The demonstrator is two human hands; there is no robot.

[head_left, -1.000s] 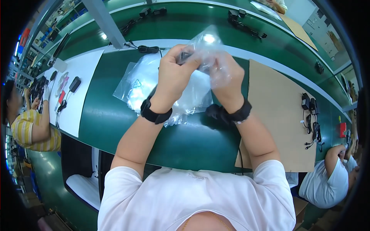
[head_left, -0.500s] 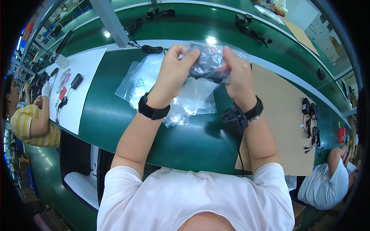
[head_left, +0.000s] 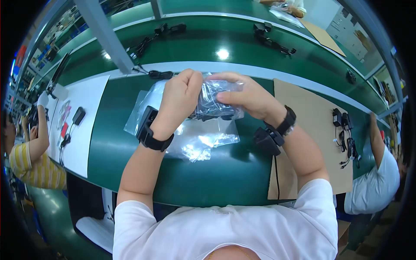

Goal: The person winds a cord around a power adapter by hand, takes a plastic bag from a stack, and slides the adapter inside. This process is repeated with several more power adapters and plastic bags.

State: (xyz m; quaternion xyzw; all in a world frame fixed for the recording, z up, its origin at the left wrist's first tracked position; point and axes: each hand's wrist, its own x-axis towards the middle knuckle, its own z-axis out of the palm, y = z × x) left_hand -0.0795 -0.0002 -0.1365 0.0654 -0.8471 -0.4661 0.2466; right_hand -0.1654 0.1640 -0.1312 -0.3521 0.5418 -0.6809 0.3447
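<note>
A clear plastic bag (head_left: 219, 104) with something black inside, likely a corded item, hangs between my hands above the table. My left hand (head_left: 181, 97) is closed in a fist on the bag's left upper edge. On the other side my right hand (head_left: 253, 97) pinches the bag, thumb across its front and fingers along its top. Beneath lies a spread of flat clear plastic bags (head_left: 197, 145), partly hidden by my left hand and the held bag.
Brown cardboard (head_left: 303, 143) covers the right side, with black adapters and cables (head_left: 344, 134) on it. A white sheet (head_left: 97, 112) at left carries a black adapter (head_left: 78, 116). A coiled black cable (head_left: 160, 75) lies beyond my left hand. People sit at both sides.
Both hands and the bag are lower in the picture. The left hand has turned and closed into a fist; the right has shifted its thumb onto the bag's front. The whole view has shifted slightly.
</note>
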